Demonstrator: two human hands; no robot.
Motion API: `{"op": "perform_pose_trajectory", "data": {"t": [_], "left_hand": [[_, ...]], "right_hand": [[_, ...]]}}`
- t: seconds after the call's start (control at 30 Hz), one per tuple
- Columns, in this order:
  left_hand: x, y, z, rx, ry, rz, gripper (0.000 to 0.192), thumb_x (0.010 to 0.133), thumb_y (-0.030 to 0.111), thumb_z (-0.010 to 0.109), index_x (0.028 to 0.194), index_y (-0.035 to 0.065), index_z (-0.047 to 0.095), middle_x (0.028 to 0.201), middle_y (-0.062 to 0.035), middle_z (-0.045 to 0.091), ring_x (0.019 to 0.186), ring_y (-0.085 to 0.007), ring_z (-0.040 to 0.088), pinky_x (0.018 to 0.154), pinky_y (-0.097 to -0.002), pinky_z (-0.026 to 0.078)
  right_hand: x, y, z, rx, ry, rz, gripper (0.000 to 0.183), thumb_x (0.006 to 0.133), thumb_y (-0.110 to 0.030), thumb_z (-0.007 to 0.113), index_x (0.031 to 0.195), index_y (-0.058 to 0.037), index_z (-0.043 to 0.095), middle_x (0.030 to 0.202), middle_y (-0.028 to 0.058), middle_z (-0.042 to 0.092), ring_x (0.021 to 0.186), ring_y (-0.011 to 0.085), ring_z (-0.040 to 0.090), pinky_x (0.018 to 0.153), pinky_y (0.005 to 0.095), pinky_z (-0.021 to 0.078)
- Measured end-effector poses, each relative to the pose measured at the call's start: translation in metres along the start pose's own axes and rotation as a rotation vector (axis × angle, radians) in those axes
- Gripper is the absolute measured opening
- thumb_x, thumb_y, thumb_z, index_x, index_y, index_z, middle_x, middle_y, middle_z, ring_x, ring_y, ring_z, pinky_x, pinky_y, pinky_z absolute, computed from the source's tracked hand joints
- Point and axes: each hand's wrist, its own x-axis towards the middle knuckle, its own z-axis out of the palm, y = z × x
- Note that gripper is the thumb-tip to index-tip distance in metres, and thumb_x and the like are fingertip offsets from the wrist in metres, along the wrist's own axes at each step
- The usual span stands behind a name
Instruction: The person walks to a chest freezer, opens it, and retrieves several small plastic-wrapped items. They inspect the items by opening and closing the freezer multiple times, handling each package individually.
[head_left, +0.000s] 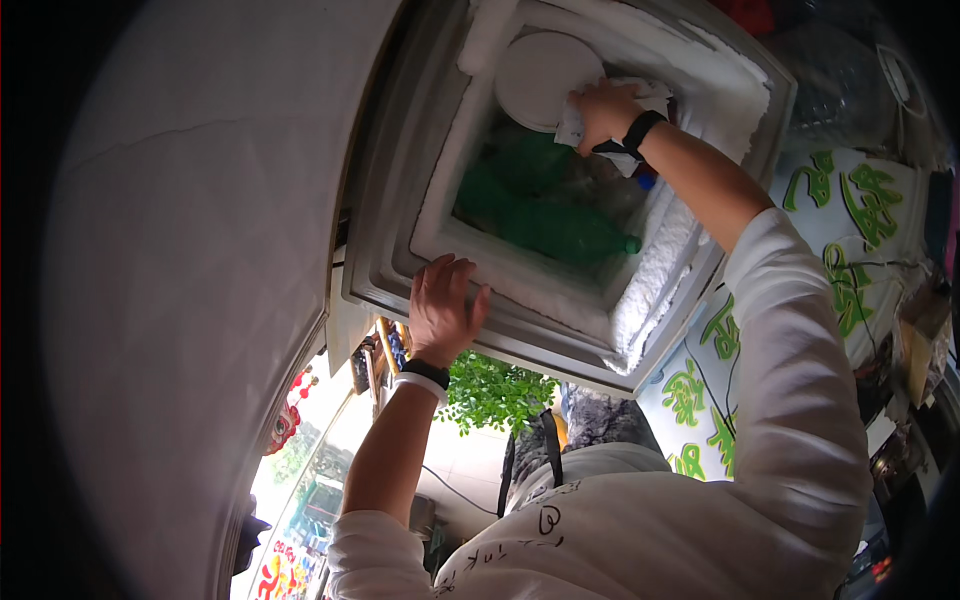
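Note:
A frost-lined chest freezer (525, 319) stands open before me. My right hand (609, 112) reaches inside it, its fingers closed on a crumpled white wrapper (570, 129); what the wrapper contains is hidden. Close beside that hand is a round white lid (544, 79). Lower in the freezer lies a green plastic bottle (562, 232) on its side, its cap toward the right wall. Something blue (646, 181), perhaps a bottle cap, shows below the wrapper. My left hand (444, 307) rests palm down on the freezer's near rim, holding nothing.
Thick frost (660, 277) coats the inner walls. A large white panel (210, 187) rises at the left. On the right are sign boards (847, 225) with green writing, cables and a clear plastic bag (840, 90). A leafy plant (491, 390) stands below the near rim.

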Motion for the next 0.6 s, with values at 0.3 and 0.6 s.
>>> {"op": "perform_pose_trajectory", "data": {"t": [0.3, 0.6], "left_hand": [[0.001, 0.002, 0.0, 0.011, 0.013, 0.008, 0.032, 0.089, 0.026, 0.067, 0.112, 0.005, 0.061, 0.113, -0.0139, 0.066, 0.116, -0.0334, 0.057, 0.098, -0.0492, 0.045], [0.002, 0.003, -0.001, 0.027, 0.017, 0.014, 0.032, 0.088, 0.025, 0.068, 0.112, 0.0049, 0.061, 0.111, -0.0138, 0.066, 0.115, -0.0336, 0.058, 0.098, -0.0488, 0.045]], "right_hand": [[-0.085, -0.059, 0.028, 0.218, 0.142, -0.51, 0.108, 0.062, -0.053, 0.086, 0.146, -0.0012, 0.043, 0.129, 0.023, 0.057, 0.123, 0.0398, 0.055, 0.098, 0.0507, 0.0486], [0.012, 0.006, 0.038, 0.237, 0.587, 0.19, 0.033, 0.082, -0.019, 0.068, 0.109, -0.0023, 0.065, 0.117, 0.0157, 0.066, 0.11, 0.0329, 0.063, 0.087, 0.0478, 0.0547]]}}
